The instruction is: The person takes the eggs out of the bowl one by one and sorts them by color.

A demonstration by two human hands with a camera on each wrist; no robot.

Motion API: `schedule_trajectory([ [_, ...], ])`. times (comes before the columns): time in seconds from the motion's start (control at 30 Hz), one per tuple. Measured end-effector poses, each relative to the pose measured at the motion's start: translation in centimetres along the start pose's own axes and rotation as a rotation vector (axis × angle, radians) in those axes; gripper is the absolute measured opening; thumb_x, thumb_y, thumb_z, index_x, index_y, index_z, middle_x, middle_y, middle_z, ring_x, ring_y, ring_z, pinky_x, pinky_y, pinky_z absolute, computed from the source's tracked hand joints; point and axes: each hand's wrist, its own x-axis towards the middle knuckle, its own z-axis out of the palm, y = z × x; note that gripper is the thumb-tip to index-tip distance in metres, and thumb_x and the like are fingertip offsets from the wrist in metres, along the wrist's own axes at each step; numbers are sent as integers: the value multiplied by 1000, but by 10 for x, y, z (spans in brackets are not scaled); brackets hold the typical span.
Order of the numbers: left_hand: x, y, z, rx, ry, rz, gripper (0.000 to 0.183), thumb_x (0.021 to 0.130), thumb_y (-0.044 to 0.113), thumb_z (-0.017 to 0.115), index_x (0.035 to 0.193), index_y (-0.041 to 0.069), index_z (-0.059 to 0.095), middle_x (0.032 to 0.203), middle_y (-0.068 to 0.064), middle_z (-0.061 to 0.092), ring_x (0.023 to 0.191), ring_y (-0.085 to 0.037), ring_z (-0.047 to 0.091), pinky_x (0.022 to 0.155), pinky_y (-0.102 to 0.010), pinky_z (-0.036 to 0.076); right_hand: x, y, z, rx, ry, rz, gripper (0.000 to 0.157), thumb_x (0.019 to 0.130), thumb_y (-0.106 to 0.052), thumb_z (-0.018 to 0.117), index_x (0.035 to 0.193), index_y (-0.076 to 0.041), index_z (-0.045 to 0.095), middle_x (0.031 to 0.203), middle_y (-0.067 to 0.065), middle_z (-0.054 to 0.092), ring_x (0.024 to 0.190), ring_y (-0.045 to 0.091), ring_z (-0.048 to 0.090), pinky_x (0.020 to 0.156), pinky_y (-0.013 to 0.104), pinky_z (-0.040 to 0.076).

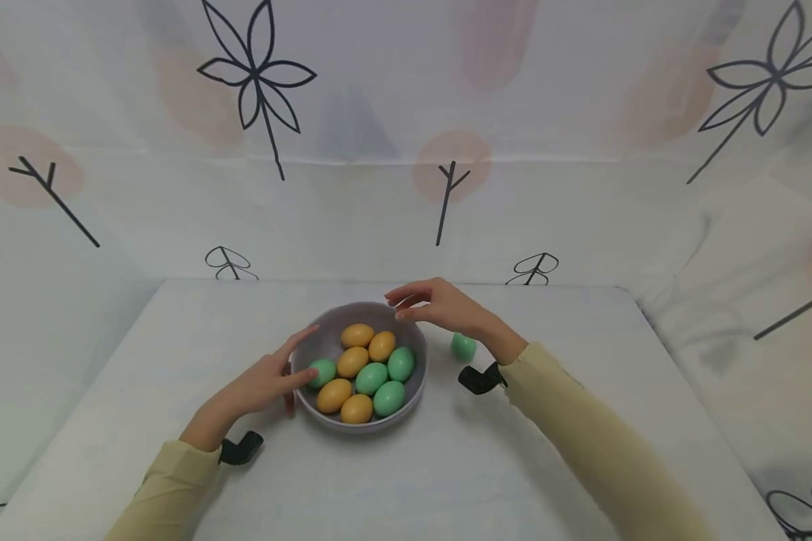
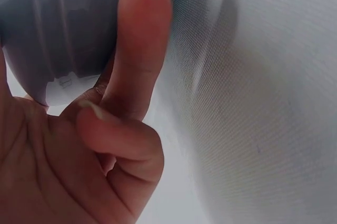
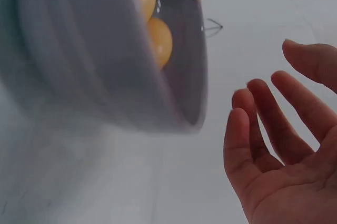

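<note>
- Grey and smooth, the round bowl (image 1: pixel 365 313) sits mouth upward in front of the person; round as it is, I can give it no long axis.
- The left hand (image 1: pixel 264 385) has hold of the bowl's left side, thumb over the rim, other fingers at the outer wall.
- The right hand (image 1: pixel 443 306) hovers by the bowl's far right rim, fingers loosely bent, thumb apart from them, with nothing in it; the right wrist view shows a gap between hand and bowl.
- What counts most, I'd judge: one loose green egg (image 1: pixel 463 346) lies near the bowl, to its right, back toward the wrist from the right fingertips. The right hand is much nearer to it than the left.
- The right wrist partly covers that egg, so I can't tell which way its long axis points.
- Inside the bowl, five yellow eggs (image 1: pixel 352 362) and four green eggs (image 1: pixel 371 379) lie together, long axes at mixed angles.
</note>
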Motion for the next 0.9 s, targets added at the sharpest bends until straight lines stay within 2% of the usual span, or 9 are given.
schedule_trajectory([
  [0.13,1,1,0,5,-3,-24,75,101,48,55,159,36,8,63,-6,65,67,-22,64,84,-44,40,19,-10,13,-16,-83,-31,43,95,-20,68,133,-4,62,130,12,64,116,17,59,99,37,44],
  [0.43,0,3,-2,-13,-21,-58,78,100,49,56,159,37,7,65,-6,65,69,-23,64,87,-45,39,58,-18,46,3,-228,-56,36,95,-15,66,127,0,66,127,14,66,115,17,61,99,32,44],
  [0.63,-1,5,-3,-17,-33,-31,80,100,47,56,160,33,5,65,-7,65,68,-23,64,87,-46,39,70,-18,64,-26,-294,-28,34,91,-13,70,124,-4,69,123,7,68,113,13,61,97,29,45],
  [0.9,0,3,-1,-19,-35,-21,79,100,47,56,159,35,6,64,-5,66,70,-22,64,86,-46,39,79,-16,83,-100,-369,-4,39,86,-10,76,125,-10,70,121,-1,69,110,8,60,94,24,45],
])
